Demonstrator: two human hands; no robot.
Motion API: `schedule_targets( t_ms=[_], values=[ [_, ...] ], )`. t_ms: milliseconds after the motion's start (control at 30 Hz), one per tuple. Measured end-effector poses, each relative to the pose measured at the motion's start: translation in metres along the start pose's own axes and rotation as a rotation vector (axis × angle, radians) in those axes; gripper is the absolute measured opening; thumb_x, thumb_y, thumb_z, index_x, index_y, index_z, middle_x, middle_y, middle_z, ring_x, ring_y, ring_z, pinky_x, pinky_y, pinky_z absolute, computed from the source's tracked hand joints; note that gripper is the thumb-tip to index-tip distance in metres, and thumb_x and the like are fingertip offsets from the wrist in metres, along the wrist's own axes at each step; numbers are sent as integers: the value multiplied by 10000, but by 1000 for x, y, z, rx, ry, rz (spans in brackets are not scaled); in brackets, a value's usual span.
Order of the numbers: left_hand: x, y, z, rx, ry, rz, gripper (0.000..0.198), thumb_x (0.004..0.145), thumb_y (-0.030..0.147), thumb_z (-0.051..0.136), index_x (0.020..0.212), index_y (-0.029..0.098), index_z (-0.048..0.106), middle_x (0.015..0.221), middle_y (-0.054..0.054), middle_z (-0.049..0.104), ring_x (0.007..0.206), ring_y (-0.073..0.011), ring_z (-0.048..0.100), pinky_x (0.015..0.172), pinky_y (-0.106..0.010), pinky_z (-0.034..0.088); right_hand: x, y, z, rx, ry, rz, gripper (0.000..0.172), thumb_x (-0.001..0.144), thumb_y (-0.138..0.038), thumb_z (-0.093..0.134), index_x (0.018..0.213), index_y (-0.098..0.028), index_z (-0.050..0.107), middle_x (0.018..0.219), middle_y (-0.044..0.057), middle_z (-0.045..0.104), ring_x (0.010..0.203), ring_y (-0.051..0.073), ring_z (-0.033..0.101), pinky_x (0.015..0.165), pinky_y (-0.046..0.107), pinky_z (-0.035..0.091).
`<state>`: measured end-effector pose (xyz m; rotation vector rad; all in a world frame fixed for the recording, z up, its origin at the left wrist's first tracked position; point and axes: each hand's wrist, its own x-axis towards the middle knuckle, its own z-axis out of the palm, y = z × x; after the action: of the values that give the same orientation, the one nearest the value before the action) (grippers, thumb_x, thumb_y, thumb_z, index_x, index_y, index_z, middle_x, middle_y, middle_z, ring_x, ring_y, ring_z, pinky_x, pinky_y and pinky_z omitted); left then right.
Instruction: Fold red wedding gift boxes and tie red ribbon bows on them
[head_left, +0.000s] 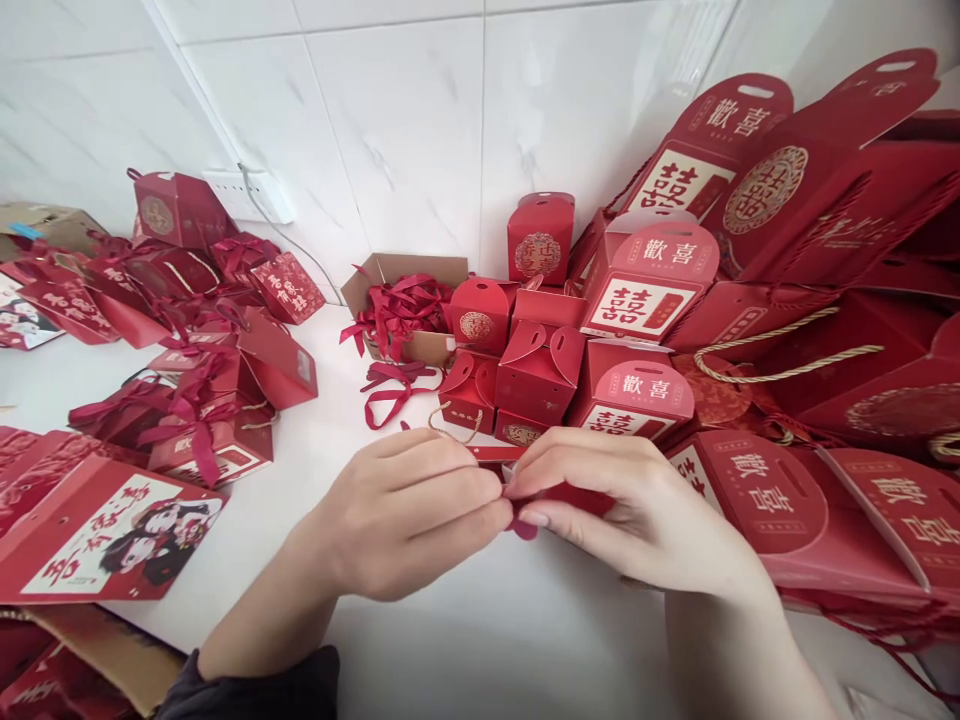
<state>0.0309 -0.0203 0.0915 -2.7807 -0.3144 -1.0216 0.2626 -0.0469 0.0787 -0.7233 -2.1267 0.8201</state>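
Note:
My left hand point(409, 515) and my right hand point(634, 505) meet over the white table point(480, 620), fingers curled and pinched together on a small red paper piece point(559, 497), mostly hidden under my fingers. A red flap point(496, 453) shows just behind the fingertips. Right behind my hands stand small folded red gift boxes point(540, 370), one with a thin gold cord handle point(452, 425).
A brown carton of red ribbons point(401, 310) sits by the tiled wall. Red gift bags with ribbons point(202, 400) pile at left, a flat printed red box point(105, 535) at near left. Large red bags with gold rope handles point(787, 350) heap at right.

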Motion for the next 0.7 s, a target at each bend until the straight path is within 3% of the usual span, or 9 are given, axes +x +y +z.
schedule_targets(
  t_ms=[167, 267, 333, 400, 500, 533, 600, 700],
  values=[
    [4, 1, -1, 14, -56, 52, 110, 933, 104, 523, 894, 150, 615, 821, -22, 703, 785, -135, 634, 700, -280, 502, 3, 4, 2, -6, -3, 79, 77, 952, -198, 572, 889, -191, 614, 889, 3, 647, 797, 107, 590, 742, 232, 462],
    [4, 1, -1, 48, -63, 85, 124, 930, 96, 533, 878, 150, 632, 839, -5, 713, 786, -120, 640, 704, -274, 502, 4, 6, 4, 140, -7, 197, 136, 967, -257, 558, 852, -195, 595, 817, -17, 643, 726, 97, 575, 689, 226, 457],
    [4, 2, 0, 138, -18, 95, 112, 900, 84, 577, 876, 154, 661, 868, 11, 713, 794, -106, 635, 725, -275, 507, 6, 7, 9, 309, 32, 277, 173, 971, -301, 550, 837, -198, 587, 746, -28, 623, 668, 96, 566, 626, 221, 459],
    [5, 2, 3, 263, 142, 76, 93, 850, 92, 645, 855, 179, 676, 848, 21, 694, 754, -105, 613, 714, -290, 502, 8, 6, 16, 380, 180, 276, 158, 962, -299, 564, 843, -200, 594, 717, -32, 606, 644, 98, 560, 591, 221, 461],
    [7, 2, 11, 316, 481, -116, 209, 708, 102, 780, 760, 195, 600, 734, 23, 607, 638, -105, 551, 625, -284, 478, 11, 4, 28, 169, 557, 101, 76, 921, -177, 609, 850, -200, 622, 772, -17, 630, 686, 103, 576, 621, 235, 473],
    [8, 3, 14, 254, 536, -200, 248, 688, 87, 785, 761, 192, 573, 712, 22, 586, 629, -108, 546, 608, -277, 474, 12, 3, 32, 60, 656, 13, 81, 899, -125, 620, 863, -197, 630, 787, -8, 641, 707, 111, 589, 635, 245, 481],
    [8, 5, 17, 3, 469, -360, 196, 747, 133, 735, 826, 180, 562, 721, 4, 592, 662, -125, 564, 605, -272, 480, 13, 4, 37, -159, 775, -178, 151, 847, -38, 638, 900, -179, 642, 797, 14, 665, 732, 130, 613, 652, 266, 502],
    [8, 11, 19, -343, 204, -474, 126, 894, 289, 577, 889, 166, 548, 750, -18, 594, 660, -124, 544, 583, -255, 458, 14, 7, 41, -421, 760, -380, 223, 798, -8, 671, 975, -140, 654, 819, 57, 703, 741, 161, 644, 652, 300, 527]
  ],
)
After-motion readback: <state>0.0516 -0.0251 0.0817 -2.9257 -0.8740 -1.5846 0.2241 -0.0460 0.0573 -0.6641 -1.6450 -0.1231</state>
